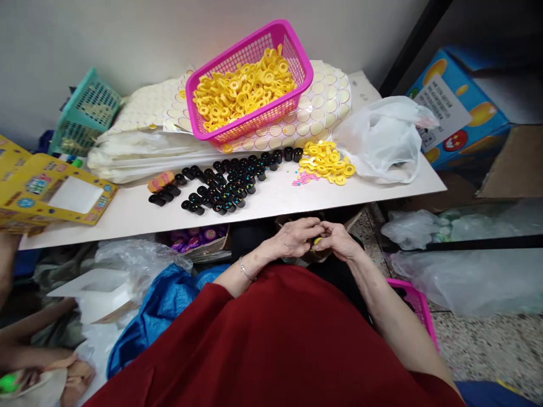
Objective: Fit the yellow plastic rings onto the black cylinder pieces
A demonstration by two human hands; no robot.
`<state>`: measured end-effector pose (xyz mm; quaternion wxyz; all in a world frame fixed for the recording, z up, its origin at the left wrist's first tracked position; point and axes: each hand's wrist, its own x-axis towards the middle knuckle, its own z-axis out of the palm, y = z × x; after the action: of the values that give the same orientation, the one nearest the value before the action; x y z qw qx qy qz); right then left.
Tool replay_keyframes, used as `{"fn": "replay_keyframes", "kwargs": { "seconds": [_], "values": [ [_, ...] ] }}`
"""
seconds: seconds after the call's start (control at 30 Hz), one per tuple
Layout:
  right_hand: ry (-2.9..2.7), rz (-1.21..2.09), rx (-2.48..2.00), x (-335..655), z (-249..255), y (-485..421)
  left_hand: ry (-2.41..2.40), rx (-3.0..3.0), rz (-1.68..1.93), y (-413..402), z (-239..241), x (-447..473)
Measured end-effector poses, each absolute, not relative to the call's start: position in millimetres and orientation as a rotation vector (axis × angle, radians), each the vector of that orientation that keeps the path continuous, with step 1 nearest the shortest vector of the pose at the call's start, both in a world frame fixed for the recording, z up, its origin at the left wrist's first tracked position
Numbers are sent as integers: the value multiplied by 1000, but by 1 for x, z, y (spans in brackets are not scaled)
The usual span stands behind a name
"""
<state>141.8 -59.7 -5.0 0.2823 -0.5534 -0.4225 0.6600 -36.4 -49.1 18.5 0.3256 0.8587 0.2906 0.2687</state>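
My left hand (298,237) and my right hand (338,241) meet just below the table's front edge, fingers bent and pressed together. A bit of a small yellow plastic piece (317,241) shows in the pinch between them; the fingers hide the rest of it. On the table beyond my hands lies a loose pile of yellow plastic rings with tabs (326,161). Beside that pile are small pink bits (306,179). To the left, many short black cylinders (224,183) stand or lie in a group, some with coloured specks inside.
A pink basket (250,133) full of yellow rings rests on sticker sheets (328,96). A white plastic bag (388,141) sits on the table's right. At left are a yellow carton (42,186) and a teal basket (87,110). Another person's arm (34,356) shows at lower left.
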Motion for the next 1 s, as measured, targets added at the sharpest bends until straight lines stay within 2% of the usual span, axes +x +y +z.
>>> {"fn": "replay_keyframes", "kwargs": {
  "seconds": [0.03,0.17,0.23,0.33,0.5,0.57,0.6,0.7,0.77,0.87,1.0],
  "values": [
    [-1315,1690,-1630,140,-11,-56,915,2252,776,-50,16,-48],
    [-2141,1154,-2093,121,-30,-42,2061,1910,1149,-44,13,-103],
    [-2324,1066,-2127,109,-32,-36,2380,1816,1095,-37,15,-123],
    [-2366,1072,-2099,100,-28,-30,2568,1782,955,-27,17,-137],
    [-2391,1296,-1879,123,1,-24,2568,1798,841,-22,13,-138],
    [-2219,1424,-1703,138,14,-17,2559,1806,867,-21,12,-141],
    [-2070,1362,-1658,145,20,-11,2551,1813,904,-22,11,-142],
    [-1684,670,-1849,159,29,13,2439,1909,1081,-22,10,-141],
    [-1603,375,-2047,164,29,30,2247,2052,1191,-20,10,-132],
    [-1673,312,-2215,166,22,46,1871,2207,1253,-14,8,-104],
    [-1744,261,-2121,171,7,52,1572,2126,1215,3,0,-63]
  ]
}}
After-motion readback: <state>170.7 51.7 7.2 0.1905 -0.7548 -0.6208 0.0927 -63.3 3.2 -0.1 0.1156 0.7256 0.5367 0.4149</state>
